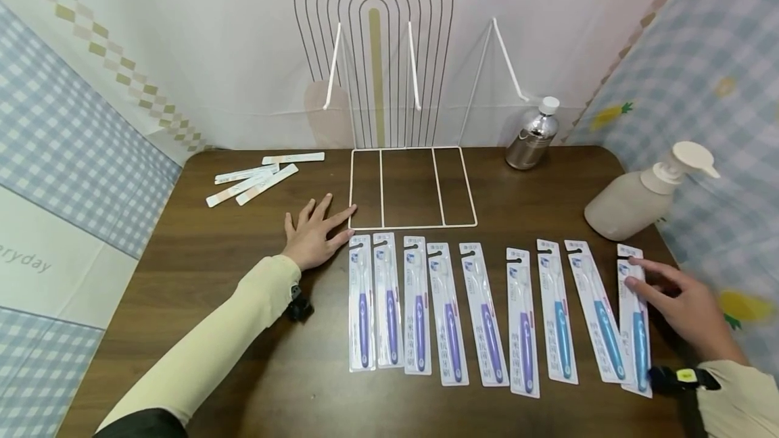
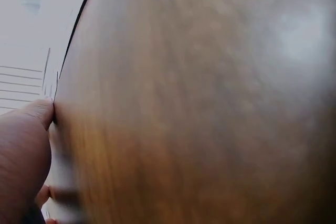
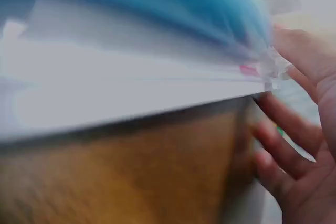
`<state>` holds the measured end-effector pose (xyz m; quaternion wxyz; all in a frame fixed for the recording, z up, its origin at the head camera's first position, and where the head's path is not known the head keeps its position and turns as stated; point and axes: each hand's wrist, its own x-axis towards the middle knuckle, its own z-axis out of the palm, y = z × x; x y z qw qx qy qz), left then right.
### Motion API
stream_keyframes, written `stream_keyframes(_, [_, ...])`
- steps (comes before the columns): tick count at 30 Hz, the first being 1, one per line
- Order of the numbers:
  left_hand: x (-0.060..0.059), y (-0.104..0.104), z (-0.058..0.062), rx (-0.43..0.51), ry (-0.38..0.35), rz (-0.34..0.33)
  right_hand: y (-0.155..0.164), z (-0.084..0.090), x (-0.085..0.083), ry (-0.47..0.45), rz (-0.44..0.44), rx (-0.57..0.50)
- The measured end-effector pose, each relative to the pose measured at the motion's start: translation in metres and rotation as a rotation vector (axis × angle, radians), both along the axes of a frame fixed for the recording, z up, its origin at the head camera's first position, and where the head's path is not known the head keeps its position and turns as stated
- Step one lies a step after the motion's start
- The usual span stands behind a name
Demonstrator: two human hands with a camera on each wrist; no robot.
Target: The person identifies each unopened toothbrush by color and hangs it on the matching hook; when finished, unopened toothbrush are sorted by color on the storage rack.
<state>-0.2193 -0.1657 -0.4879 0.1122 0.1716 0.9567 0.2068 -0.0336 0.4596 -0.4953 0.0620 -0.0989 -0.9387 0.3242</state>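
My left hand (image 1: 312,235) lies with fingers spread on the table, fingertips at the left front corner of a white wire rack (image 1: 414,227). In the left wrist view its thumb (image 2: 39,111) shows at the left edge. My right hand (image 1: 684,296) pinches the upper part of the rightmost packaged toothbrush (image 1: 639,350), a blue one, between thumb and forefinger. In the right wrist view, the pack's white card (image 3: 131,90) lies at the fingertips. Several packaged toothbrushes, purple ones (image 1: 420,330) at left and blue ones (image 1: 562,336) at right, lie in a row.
Behind the row, the rack's three white prongs (image 1: 414,66) stick out toward me. A silver bottle (image 1: 532,137) with a white cap stands at the back right, a pump bottle (image 1: 633,201) nearer the right edge. Several thin white packets (image 1: 266,184) lie at the back left.
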Motion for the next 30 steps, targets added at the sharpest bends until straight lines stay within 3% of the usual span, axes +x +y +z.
stream_keyframes(5, [-0.002,0.0,0.002,-0.002,-0.001,0.01,-0.022,0.033,-0.001,0.128,0.053,-0.088])
stream_keyframes(12, [-0.001,0.004,0.006,0.003,-0.005,0.015,-0.072,0.102,-0.021,0.336,0.129,0.031])
stream_keyframes(18, [0.001,0.004,0.006,0.005,-0.012,0.028,-0.123,0.147,-0.053,0.569,0.289,0.064])
stream_keyframes(21, [0.001,0.003,0.006,0.01,-0.013,0.031,-0.15,0.163,-0.071,0.639,0.345,0.054])
stream_keyframes(24, [0.001,0.002,0.005,0.013,-0.015,0.036,-0.174,0.173,-0.088,0.679,0.37,-0.021])
stream_keyframes(30, [0.001,0.002,0.004,0.03,-0.021,0.039,-0.202,0.177,-0.114,0.749,0.33,-0.138])
